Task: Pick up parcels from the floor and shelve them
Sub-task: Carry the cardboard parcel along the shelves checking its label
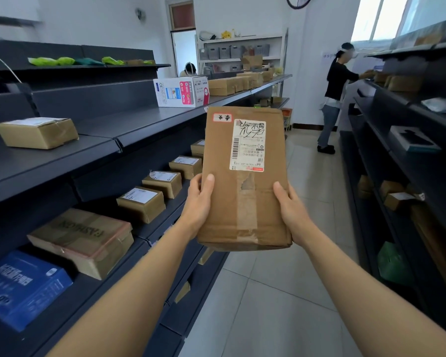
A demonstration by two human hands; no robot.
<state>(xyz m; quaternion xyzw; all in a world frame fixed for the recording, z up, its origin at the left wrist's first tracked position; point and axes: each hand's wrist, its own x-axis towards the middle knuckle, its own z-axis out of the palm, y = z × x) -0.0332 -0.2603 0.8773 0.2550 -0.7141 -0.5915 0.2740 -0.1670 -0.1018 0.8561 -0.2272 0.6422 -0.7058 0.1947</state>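
I hold a flat brown cardboard parcel (245, 202) upright in front of me, above the aisle floor. It has a white shipping label near its top and worn tape down the middle. My left hand (198, 204) grips its lower left edge, thumb on the front. My right hand (291, 212) grips its lower right edge the same way. The dark shelving (129, 127) runs along my left, its edge close to the parcel's left side.
The left shelves carry several brown boxes (38, 132), a white box (182, 91) and a blue box (21, 287). More dark shelving (402, 161) lines the right. A person (335, 96) stands at the far right shelf. A tiled floor (281, 292) runs between.
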